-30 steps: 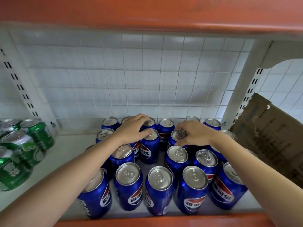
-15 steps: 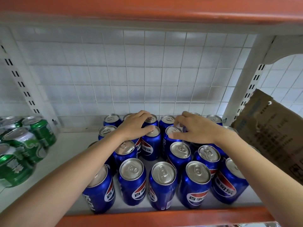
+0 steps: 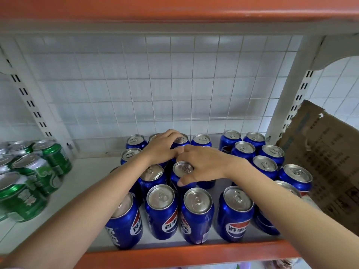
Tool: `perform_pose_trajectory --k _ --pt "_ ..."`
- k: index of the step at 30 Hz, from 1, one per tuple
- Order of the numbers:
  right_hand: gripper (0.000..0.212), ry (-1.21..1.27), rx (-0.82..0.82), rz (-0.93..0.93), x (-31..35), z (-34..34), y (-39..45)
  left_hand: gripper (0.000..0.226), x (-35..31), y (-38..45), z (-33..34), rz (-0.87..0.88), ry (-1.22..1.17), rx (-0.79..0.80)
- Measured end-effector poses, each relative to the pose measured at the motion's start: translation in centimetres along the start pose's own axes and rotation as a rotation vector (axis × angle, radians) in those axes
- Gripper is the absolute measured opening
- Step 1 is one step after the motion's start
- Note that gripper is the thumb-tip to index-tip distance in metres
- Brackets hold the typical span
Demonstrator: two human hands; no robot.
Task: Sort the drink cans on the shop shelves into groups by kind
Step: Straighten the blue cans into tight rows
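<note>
Both forearms are seen bare up to the frame's lower edge. No ring or watch is worn on the left hand (image 3: pixel 162 147) or the right hand (image 3: pixel 204 165).

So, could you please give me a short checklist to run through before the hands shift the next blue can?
1. Right hand has a hold on the middle blue can: ok, thumb and fingers curl round its top.
2. Left hand has a can: cannot tell, it rests over can tops.
3. Blue cans upright: ok.
4. Green cans kept apart on the left: ok, bare shelf lies between.
5. Cardboard box clear of the cans: cannot tell, it sits close on the right.
</note>
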State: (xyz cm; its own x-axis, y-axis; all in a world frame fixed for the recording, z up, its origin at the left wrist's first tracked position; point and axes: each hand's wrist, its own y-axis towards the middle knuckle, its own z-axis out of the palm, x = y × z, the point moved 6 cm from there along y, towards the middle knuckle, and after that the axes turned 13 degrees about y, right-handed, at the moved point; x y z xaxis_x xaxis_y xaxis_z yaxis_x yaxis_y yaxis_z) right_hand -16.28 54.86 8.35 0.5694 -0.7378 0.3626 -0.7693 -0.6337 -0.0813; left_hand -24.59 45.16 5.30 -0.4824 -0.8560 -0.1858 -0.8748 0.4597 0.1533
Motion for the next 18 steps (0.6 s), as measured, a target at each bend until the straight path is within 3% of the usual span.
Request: perform_pose_trajectory --k 4,7,11,14,18 --pt "0.054 -0.014 0.028 -0.035 0.8 0.6 0.6 0.051 -0.1 0.0 -0.1 0.007 -0.003 -0.003" --pt "0.050 0.117 0.013 -0.011 0.0 -1.3 -1.0 0.052 0.0 0.0 0.1 -0.001 -0.002 0.006" --pt "0.040 0.080 -0.182 0.167 -4.9 -5.4 -4.3 0.054 0.0 0.2 0.3 -0.018 0.028 0.050" --pt "0.034 -0.023 -0.140 0.327 -8.9 -5.8 -6.8 0.049 -0.4 1.0 -0.2 -0.072 0.061 0.102" --pt "0.043 -0.019 -0.154 0.415 -11.7 -5.3 -8.7 0.047 -3.1 2.6 -1.1 -0.109 0.118 0.001"
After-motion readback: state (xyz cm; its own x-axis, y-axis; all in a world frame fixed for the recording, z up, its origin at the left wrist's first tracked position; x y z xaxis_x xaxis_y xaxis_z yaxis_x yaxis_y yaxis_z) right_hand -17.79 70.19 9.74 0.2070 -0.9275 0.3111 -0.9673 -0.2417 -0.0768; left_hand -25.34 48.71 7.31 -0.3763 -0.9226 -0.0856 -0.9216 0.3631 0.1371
